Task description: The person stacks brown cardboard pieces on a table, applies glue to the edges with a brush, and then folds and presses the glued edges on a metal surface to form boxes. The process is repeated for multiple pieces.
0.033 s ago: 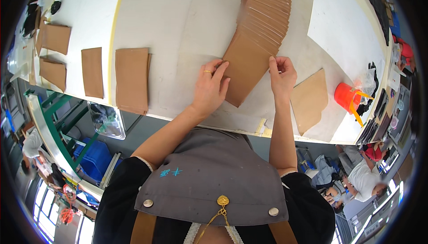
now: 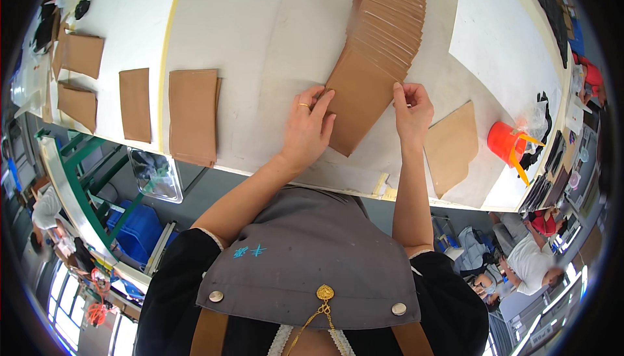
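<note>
A long row of overlapping brown leather-like pieces point(image 2: 388, 21) fans away from me across the table. The nearest brown leather-like piece point(image 2: 362, 99) lies flat at the close end, its lower corner pointing toward me. At its left edge is my left hand point(image 2: 305, 127), with bent fingertips and thumb against the edge and a ring on one finger. My right hand point(image 2: 413, 112) is closed in a pinch at the right edge of the same piece, other fingers curled in. Whether the fingers take in one layer or more cannot be seen.
Stacked brown rectangles point(image 2: 193, 117) and a single brown rectangle point(image 2: 134, 105) lie to the left, with smaller brown pieces point(image 2: 83, 55) beyond. On the right are a tan irregular sheet point(image 2: 452, 148) and a red-orange bucket point(image 2: 504, 141). The table's near edge point(image 2: 354, 193) passes under my forearms.
</note>
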The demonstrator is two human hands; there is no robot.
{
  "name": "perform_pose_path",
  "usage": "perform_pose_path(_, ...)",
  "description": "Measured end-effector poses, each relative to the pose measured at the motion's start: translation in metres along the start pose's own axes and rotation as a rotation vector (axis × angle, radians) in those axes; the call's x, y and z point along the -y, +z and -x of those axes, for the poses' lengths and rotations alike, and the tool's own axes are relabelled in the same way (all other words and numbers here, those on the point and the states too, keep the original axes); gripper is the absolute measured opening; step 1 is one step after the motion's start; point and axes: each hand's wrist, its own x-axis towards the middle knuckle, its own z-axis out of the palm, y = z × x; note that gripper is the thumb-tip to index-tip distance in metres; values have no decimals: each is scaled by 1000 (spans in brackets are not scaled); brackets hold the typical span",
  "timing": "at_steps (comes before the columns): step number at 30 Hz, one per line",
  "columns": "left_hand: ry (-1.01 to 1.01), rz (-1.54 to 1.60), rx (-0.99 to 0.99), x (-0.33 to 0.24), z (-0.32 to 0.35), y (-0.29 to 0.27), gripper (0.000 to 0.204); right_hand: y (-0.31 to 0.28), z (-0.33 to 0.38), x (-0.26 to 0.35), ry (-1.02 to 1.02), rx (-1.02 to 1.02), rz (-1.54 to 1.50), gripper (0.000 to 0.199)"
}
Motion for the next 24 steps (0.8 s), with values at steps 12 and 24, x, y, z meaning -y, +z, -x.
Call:
perform_pose_path(12, -1, 77, -42, 7, 7, 2, 46, -3, 4, 1, -20, -9, 62, 27)
perform_pose_path(24, 14, 131, -31, 10, 9, 10, 49, -3, -2, -20, -104, -50, 113, 28)
